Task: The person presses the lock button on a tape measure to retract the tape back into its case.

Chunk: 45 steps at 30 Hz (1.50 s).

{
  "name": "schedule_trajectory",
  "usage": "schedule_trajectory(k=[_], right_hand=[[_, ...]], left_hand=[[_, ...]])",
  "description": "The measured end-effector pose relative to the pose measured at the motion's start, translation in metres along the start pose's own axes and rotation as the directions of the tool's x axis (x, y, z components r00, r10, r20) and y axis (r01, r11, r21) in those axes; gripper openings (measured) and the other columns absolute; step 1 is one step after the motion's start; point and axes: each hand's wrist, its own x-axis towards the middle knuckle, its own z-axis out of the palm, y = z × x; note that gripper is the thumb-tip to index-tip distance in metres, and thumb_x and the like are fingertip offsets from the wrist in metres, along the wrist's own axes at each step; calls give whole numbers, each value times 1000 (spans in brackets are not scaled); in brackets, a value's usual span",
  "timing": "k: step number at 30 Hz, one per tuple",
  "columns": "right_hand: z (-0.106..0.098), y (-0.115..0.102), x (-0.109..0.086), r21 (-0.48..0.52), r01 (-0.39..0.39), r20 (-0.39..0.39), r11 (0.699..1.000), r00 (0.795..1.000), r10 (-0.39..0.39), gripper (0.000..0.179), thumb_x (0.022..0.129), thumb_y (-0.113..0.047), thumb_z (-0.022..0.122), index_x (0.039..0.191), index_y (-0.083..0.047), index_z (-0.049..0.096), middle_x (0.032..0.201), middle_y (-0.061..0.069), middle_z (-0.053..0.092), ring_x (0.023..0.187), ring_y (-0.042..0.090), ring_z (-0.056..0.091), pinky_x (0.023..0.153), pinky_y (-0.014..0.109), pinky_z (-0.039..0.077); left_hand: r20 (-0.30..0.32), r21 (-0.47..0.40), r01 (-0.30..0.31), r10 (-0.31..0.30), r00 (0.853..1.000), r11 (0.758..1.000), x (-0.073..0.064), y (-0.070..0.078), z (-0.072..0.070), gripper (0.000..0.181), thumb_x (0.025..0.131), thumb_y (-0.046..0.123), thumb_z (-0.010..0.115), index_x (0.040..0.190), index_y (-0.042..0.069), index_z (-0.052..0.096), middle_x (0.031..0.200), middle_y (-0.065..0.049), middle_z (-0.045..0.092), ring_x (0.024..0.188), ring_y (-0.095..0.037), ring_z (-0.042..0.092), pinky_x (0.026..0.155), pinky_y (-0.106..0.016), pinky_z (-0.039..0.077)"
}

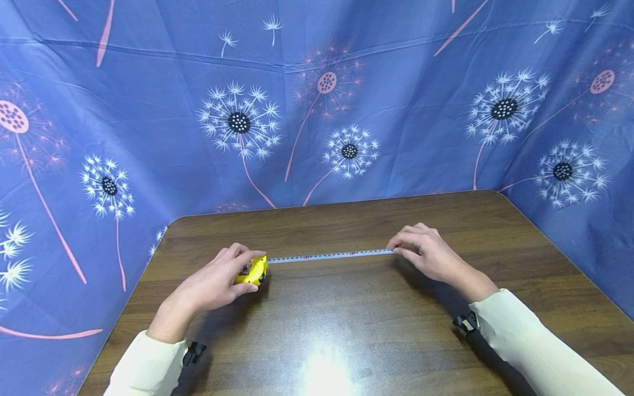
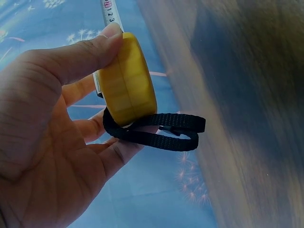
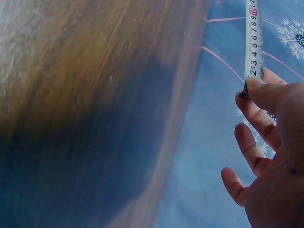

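Observation:
A yellow tape measure (image 1: pixel 258 270) is gripped by my left hand (image 1: pixel 210 281) between thumb and fingers, over the left part of the table. From its case the white blade (image 1: pixel 329 256) runs out to the right, nearly straight, with black and red numbers. My right hand (image 1: pixel 432 254) pinches the blade's end between thumb and index finger. The right wrist view shows the black end hook (image 3: pixel 244 94) at those fingertips, the other fingers loosely bent. In the left wrist view a black wrist strap (image 2: pixel 164 138) loops from the bottom of the case.
Under both hands is a brown wood-grain table (image 1: pixel 317 308) with a bright glare spot near its front. Behind and beside it hangs a blue cloth (image 1: pixel 317 137) with dandelion prints. Each wrist wears a small black device, the right one (image 1: pixel 465 324) below the sleeve cuff.

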Motion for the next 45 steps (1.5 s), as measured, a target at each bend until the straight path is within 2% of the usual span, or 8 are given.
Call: schedule_trajectory(k=[7,17,32,45], right_hand=[[1,-3,1,3,5,4,1000,1000,-5,26,88,-2,80,101,-24,75,100,-14,70,95,17,57,81,47,35],[3,-8,5,12,-7,31,1000,999,6,26,90,-3,78,103,-26,75,102,-14,69,96,17,56,80,44,33],[12,-17,12,50,21,21,999,1000,-22,27,90,0,77,102,-24,75,100,-14,69,94,18,57,79,43,34],[17,-20,17,62,28,35,998,999,-31,26,91,-2,76,103,-25,75,101,-14,69,94,16,56,79,43,34]], left_hand=[[11,1,1,-1,1000,1000,2,2,0,68,88,24,85,148,14,55,125,-5,54,112,-25,53,93,-48,49],[29,0,8,-8,1000,1000,3,3,1,67,89,26,84,149,19,54,126,-3,54,112,-24,52,92,-47,49],[16,-15,-11,11,1000,1000,7,7,3,67,88,26,84,148,17,55,125,-3,54,111,-23,52,93,-47,49],[46,-11,14,-14,999,1000,10,10,2,67,90,27,83,149,21,54,126,-1,53,110,-22,51,91,-45,49]])
